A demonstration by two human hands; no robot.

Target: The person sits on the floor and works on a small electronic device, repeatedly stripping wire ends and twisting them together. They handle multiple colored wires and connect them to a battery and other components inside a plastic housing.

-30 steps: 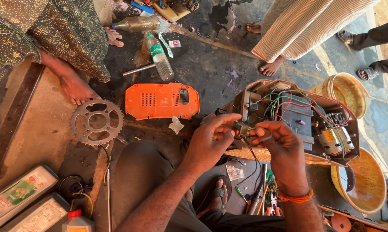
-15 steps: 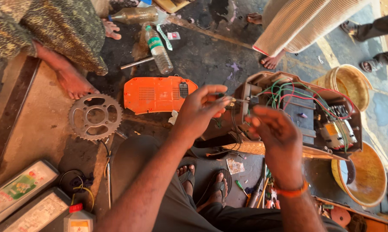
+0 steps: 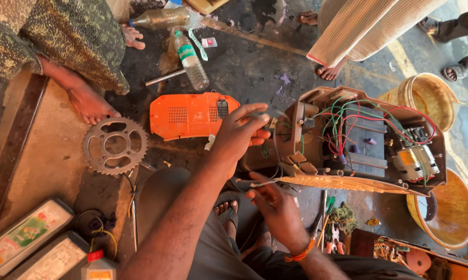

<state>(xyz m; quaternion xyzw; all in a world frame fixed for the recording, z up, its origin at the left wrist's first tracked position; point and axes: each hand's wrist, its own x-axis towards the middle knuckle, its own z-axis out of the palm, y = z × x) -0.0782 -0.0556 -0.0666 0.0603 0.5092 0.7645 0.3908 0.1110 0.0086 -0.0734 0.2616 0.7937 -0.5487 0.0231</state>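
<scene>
Floor: dark, oil-stained concrete (image 3: pixel 254 67), grimy pretty much everywhere, with a paler tan slab (image 3: pixel 42 155) on the left side.

Light: bright daylight, hard sun patch at the far right, so this looks like an open-air spot.

Left edge: a dark wooden plank (image 3: pixel 13 150) running along the slab.

On the ground: a plastic bottle (image 3: pixel 191 59) lying flat, a metal sprocket (image 3: pixel 115 145), an orange plastic cover (image 3: pixel 190 115), a metal rod (image 3: pixel 164 78).

Right side: two round yellowish buckets (image 3: pixel 426 96), one partly cut off.

Bottom left: flat tins (image 3: pixel 24 241) and a red-capped can (image 3: pixel 98 264).

People around: bare feet (image 3: pixel 89 103) and a striped cloth (image 3: pixel 369 26) up top.
</scene>
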